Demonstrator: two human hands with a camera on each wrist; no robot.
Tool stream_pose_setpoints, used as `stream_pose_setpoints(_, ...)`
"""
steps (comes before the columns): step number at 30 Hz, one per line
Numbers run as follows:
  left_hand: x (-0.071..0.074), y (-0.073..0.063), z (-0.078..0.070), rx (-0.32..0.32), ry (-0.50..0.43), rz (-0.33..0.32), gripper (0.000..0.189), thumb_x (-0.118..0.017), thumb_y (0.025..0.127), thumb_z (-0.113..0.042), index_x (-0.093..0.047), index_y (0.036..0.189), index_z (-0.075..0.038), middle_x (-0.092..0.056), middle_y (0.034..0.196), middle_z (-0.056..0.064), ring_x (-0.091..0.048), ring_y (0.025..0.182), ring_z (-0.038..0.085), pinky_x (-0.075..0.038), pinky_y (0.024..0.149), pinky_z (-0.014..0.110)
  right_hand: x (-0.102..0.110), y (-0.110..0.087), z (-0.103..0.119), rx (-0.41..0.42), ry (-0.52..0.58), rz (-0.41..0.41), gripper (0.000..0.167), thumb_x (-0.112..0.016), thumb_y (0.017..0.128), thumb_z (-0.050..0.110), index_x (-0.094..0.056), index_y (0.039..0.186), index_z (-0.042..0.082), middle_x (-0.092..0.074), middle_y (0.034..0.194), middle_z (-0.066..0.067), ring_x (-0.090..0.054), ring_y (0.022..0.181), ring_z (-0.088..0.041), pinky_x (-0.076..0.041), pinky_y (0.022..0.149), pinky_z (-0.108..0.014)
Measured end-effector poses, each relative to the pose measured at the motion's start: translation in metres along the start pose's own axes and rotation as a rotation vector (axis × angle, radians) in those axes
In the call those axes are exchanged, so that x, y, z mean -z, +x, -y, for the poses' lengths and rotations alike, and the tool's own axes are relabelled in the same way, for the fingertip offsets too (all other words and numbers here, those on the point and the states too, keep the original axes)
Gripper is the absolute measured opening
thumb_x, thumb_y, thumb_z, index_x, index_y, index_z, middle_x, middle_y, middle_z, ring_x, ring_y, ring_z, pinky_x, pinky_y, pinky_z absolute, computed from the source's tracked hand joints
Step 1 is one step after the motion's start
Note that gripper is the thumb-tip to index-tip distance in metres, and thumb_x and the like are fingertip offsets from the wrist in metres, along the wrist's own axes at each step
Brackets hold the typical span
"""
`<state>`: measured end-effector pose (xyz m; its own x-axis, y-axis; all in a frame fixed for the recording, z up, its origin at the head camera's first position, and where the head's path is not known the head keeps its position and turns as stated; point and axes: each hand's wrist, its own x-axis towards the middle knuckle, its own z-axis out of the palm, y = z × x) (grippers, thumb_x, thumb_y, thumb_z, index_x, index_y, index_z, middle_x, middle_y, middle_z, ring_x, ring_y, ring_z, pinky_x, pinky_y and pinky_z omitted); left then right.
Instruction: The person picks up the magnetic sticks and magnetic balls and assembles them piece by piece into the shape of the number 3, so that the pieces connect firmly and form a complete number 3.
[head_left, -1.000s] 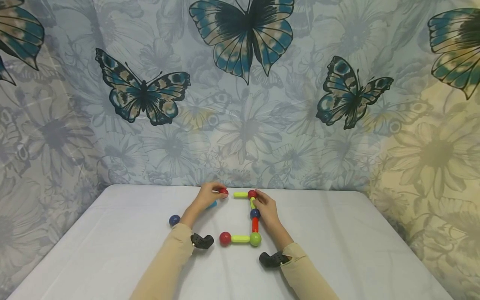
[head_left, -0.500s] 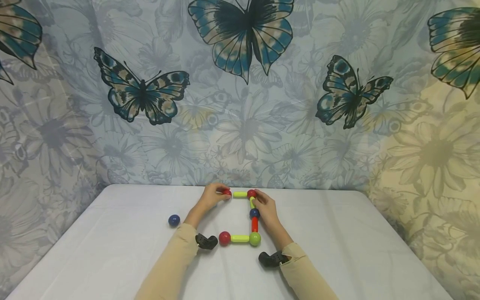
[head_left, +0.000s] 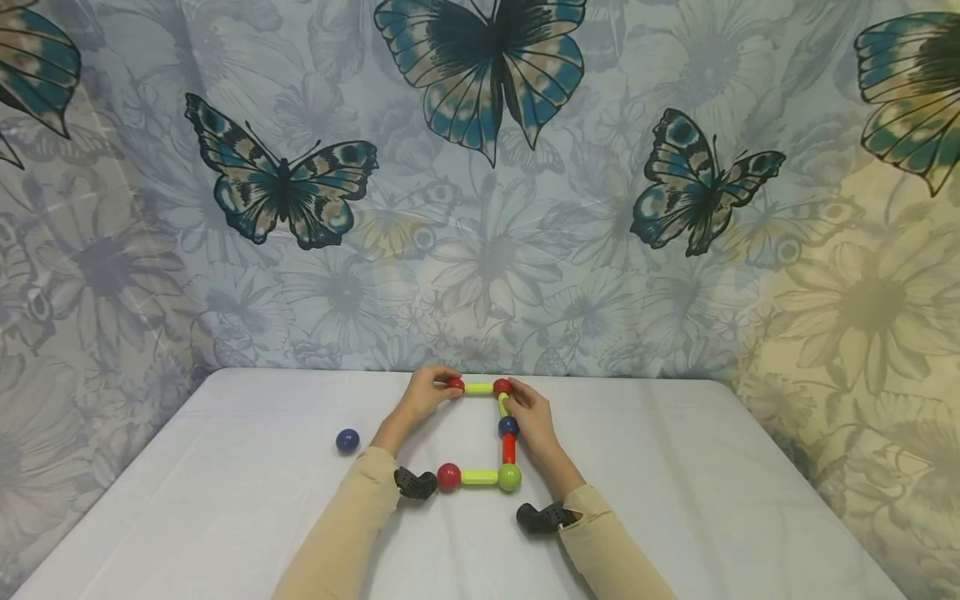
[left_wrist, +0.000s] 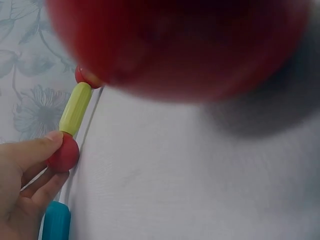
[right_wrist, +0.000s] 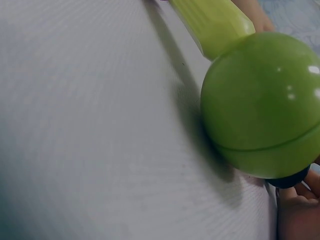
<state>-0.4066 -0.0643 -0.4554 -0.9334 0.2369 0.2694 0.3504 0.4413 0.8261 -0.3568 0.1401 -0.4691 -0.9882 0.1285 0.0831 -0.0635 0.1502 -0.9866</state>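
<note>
My left hand (head_left: 423, 398) pinches a red ball (left_wrist: 64, 154) at the far left corner of a ball-and-rod toy frame. That ball touches the end of a yellow-green rod (head_left: 478, 389). At the rod's other end sits a second red ball (head_left: 502, 387), which my right hand (head_left: 532, 417) holds with its fingers around the ball and the short rod below. Down the right side run a dark blue ball (head_left: 508, 426), a red rod (head_left: 508, 450) and a green ball (head_left: 509, 477). A blue rod (left_wrist: 56, 221) shows below my left hand in the left wrist view; its join is hidden.
A near yellow-green rod (head_left: 480, 477) joins the green ball to another red ball (head_left: 448, 477), close to my left wrist camera (head_left: 415, 483). A loose dark blue ball (head_left: 347, 441) lies left of my left arm on the white table (head_left: 675, 467). A butterfly-print cloth hangs behind.
My left hand has moved right with the red ball, closing the gap to the far yellow-green rod. The right hand stays almost still.
</note>
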Motion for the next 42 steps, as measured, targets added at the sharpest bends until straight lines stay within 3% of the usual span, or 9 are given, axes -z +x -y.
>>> stream_pose_setpoints(15,0.001,-0.001,0.004,-0.025,0.006,0.014,0.036,-0.072,0.085,-0.004,-0.064,0.119,0.007,-0.067,0.118,0.022,-0.065,0.111,0.035,-0.055,0.095,0.04,-0.001,-0.001,-0.002,0.006,-0.002,-0.01,0.046,-0.058,0.093,0.005,-0.052,0.138,0.002,-0.049,0.145,-0.021,-0.045,0.138,-0.035,-0.041,0.112,-0.042)
stream_pose_setpoints(23,0.011,-0.014,0.004,0.012,0.045,-0.015,0.041,-0.074,0.085,-0.011,-0.064,0.123,0.001,-0.065,0.125,0.017,-0.061,0.119,0.034,-0.05,0.102,0.043,0.001,0.0,-0.005,0.008,-0.009,-0.002,0.046,-0.058,0.093,0.007,-0.051,0.139,0.002,-0.049,0.146,-0.02,-0.044,0.139,-0.033,-0.04,0.112,-0.041)
stream_pose_setpoints(29,0.021,-0.025,-0.001,0.02,0.088,-0.028,0.043,-0.075,0.085,-0.01,-0.063,0.124,0.0,-0.064,0.126,0.017,-0.061,0.116,0.034,-0.052,0.098,0.043,0.0,0.001,-0.005,0.021,-0.018,-0.005,0.047,-0.058,0.092,0.007,-0.052,0.139,0.003,-0.05,0.145,-0.019,-0.046,0.138,-0.033,-0.04,0.112,-0.042)
stream_pose_setpoints(42,0.035,-0.042,-0.002,0.119,0.178,-0.021,0.04,-0.076,0.08,-0.004,-0.065,0.119,0.001,-0.067,0.119,0.019,-0.064,0.111,0.036,-0.052,0.096,0.045,0.001,0.002,-0.006,0.017,0.005,0.008,0.047,-0.057,0.094,0.007,-0.05,0.14,0.003,-0.048,0.147,-0.02,-0.043,0.14,-0.034,-0.039,0.113,-0.042)
